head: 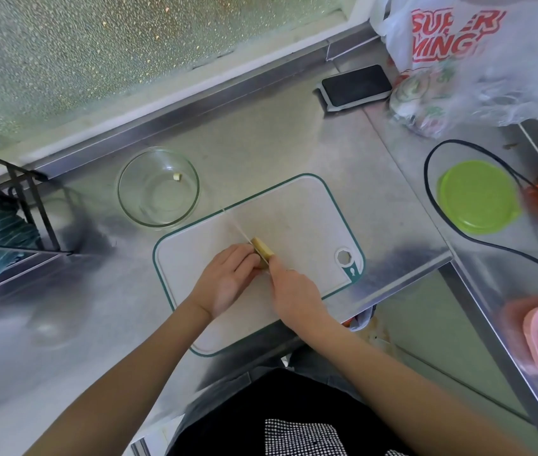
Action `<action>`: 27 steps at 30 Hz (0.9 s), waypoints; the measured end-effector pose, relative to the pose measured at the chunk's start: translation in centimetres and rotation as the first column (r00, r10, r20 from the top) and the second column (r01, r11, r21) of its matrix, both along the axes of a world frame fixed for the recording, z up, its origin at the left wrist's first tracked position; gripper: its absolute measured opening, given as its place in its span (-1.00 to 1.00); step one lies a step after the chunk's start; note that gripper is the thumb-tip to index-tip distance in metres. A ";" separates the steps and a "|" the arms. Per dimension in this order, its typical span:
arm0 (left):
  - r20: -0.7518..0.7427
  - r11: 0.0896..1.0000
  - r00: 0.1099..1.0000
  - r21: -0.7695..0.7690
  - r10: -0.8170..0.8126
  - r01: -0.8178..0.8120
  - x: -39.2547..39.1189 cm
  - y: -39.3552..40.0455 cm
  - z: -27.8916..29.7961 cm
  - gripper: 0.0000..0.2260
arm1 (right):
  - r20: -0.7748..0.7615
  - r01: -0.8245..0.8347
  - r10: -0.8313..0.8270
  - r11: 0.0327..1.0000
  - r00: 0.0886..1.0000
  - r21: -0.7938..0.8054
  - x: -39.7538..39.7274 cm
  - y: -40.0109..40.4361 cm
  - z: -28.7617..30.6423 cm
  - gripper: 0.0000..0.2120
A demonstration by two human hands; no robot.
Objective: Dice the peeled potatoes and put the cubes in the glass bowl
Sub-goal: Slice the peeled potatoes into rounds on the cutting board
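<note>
Left hand (228,279): fingers (244,256) curled down onto the near end of the potato piece (262,255), pinning it to the cutting board (307,212). Right hand (289,291): closed around the knife handle, which it hides completely. The knife blade (236,230) runs from the potato toward the board's far-left edge, its tip near the rim. The blade looks to be resting on or in the piece, right beside the left fingertips; motion blur makes the exact contact uncertain.

Step in hand, as judged: slicing this piece down toward cubes. To do it well: keep the left fingertips tucked back so the knuckles, not the tips, face the blade; press straight down without sawing sideways; keep the flat face of the piece on the board so it cannot roll; make slices of even thickness, then turn and cross-cut.

Counts:
- Potato pieces on the board: one visible, at the board's centre.
- Cubes in the glass bowl (129,179): one small piece (177,177), against the bowl's right wall. The bowl stands just off the board's far-left corner.
- Knives: one. Boards: one. Bowls: one.
- No other peeled potatoes in view.

Task judged to be at an early stage.
</note>
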State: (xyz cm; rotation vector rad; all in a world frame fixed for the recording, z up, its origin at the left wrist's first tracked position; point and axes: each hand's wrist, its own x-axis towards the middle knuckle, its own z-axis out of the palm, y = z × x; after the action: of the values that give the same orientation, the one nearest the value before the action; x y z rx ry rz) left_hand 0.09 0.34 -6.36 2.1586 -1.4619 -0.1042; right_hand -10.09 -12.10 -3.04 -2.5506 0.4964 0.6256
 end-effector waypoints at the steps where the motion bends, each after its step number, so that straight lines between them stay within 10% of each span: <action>1: -0.001 1.000 1.000 0.003 -0.002 0.002 0.0 0.0 0.0 -0.80 | -0.003 -0.006 0.006 1.000 1.000 -0.006 0.0 -0.1 -0.1 -0.52; 13: 0.023 0.998 1.000 0.058 0.005 -0.006 0.3 1.0 0.2 -0.82 | 0.022 0.136 -0.150 0.941 0.988 0.309 1.3 -3.8 1.0 -0.77; 27: -0.068 0.967 0.978 0.174 0.198 -0.184 -0.2 0.4 0.8 -0.64 | 0.029 0.177 -0.194 0.940 0.981 0.293 0.3 -3.4 1.2 -0.71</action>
State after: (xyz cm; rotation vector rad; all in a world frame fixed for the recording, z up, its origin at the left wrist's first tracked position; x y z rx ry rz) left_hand -0.10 0.76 -5.53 2.3872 -1.2285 -0.2546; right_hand -9.78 -15.46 -1.87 -2.2086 0.5729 0.5131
